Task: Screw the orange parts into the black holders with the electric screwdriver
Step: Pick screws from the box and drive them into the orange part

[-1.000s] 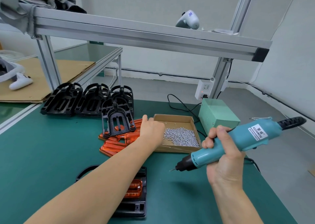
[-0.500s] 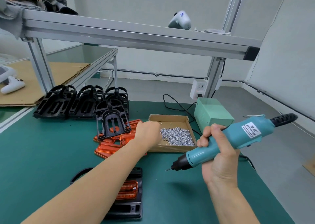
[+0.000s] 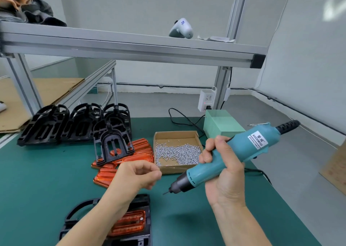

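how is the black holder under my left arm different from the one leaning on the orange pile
The near holder lies flat on the green mat, while the leaning holder stands tilted against the loose orange parts. The near holder has an orange part seated in it; the leaning holder is an empty frame, orange showing only through its openings. The left forearm hides part of the near holder; the leaning holder is in full view. Both are black plastic.

Green bench mat carried black holders, orange parts, screw box, green power unit.
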`<action>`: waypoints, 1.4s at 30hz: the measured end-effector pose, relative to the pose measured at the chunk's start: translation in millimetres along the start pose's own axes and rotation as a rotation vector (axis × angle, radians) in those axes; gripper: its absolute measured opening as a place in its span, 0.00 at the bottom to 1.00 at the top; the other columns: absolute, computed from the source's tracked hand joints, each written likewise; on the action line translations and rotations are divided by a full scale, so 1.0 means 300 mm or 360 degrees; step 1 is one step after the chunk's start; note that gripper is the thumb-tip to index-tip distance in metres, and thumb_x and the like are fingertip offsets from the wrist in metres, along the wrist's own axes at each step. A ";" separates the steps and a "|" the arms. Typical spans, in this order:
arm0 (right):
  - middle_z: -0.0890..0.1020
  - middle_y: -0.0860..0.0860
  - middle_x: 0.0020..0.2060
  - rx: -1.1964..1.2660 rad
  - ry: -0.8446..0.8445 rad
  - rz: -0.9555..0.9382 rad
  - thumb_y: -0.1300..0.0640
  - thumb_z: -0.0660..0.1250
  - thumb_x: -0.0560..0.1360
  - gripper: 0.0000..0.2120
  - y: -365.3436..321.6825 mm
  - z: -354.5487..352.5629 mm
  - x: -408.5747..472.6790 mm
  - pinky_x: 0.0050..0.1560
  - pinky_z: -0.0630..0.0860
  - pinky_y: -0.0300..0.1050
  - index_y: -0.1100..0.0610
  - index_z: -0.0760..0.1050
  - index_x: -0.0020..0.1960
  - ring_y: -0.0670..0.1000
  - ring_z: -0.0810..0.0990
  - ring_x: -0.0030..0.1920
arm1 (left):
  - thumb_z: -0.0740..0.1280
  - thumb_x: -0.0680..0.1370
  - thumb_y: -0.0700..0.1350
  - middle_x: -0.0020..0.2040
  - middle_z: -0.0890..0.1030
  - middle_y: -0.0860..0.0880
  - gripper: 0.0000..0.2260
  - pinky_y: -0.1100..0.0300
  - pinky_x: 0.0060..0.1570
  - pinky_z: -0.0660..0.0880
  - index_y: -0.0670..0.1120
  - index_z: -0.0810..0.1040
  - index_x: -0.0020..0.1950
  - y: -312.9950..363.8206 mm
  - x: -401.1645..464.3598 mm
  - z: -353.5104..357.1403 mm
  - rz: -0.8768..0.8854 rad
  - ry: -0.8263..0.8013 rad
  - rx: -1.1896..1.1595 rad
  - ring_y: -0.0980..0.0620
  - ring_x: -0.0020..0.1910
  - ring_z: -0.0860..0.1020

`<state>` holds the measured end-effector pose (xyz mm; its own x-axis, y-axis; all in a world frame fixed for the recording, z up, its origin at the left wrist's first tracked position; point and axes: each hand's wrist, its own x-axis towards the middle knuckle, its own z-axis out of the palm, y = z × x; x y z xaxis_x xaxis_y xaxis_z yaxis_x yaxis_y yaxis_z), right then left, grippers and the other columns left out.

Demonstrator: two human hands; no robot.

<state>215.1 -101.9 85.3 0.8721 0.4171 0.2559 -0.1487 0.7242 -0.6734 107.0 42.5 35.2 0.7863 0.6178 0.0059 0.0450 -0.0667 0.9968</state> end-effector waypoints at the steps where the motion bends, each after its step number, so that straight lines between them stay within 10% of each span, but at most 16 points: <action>1: 0.74 0.52 0.31 0.0007 -0.0007 0.0008 0.60 0.68 0.68 0.06 0.004 0.008 -0.002 0.28 0.70 0.38 0.52 0.73 0.34 0.47 0.69 0.25 | 0.74 0.69 0.37 0.32 0.81 0.45 0.02 0.66 0.33 0.75 0.43 0.84 0.37 -0.001 -0.015 -0.010 -0.0022 0.0014 -0.0061 0.54 0.30 0.76; 16: 0.74 0.49 0.30 0.0186 -0.0034 -0.0011 0.58 0.66 0.69 0.06 -0.029 0.095 -0.034 0.28 0.70 0.36 0.54 0.69 0.38 0.46 0.68 0.24 | 0.69 0.64 0.33 0.35 0.80 0.40 0.05 0.62 0.28 0.77 0.36 0.83 0.38 0.028 -0.169 -0.033 -0.0191 0.0025 -0.0916 0.51 0.28 0.77; 42: 0.75 0.47 0.31 0.0222 -0.0155 -0.0097 0.56 0.63 0.73 0.09 -0.067 0.145 -0.084 0.30 0.70 0.36 0.52 0.71 0.35 0.44 0.68 0.24 | 0.69 0.68 0.42 0.37 0.78 0.44 0.04 0.63 0.31 0.76 0.43 0.82 0.38 0.028 -0.268 -0.003 -0.0189 -0.0020 -0.1138 0.54 0.33 0.75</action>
<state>175.9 -102.9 122.6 0.8332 0.4163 0.3639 -0.1659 0.8161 -0.5536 43.7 -7.0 43.3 0.8085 0.5796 -0.1025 -0.2800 0.5319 0.7992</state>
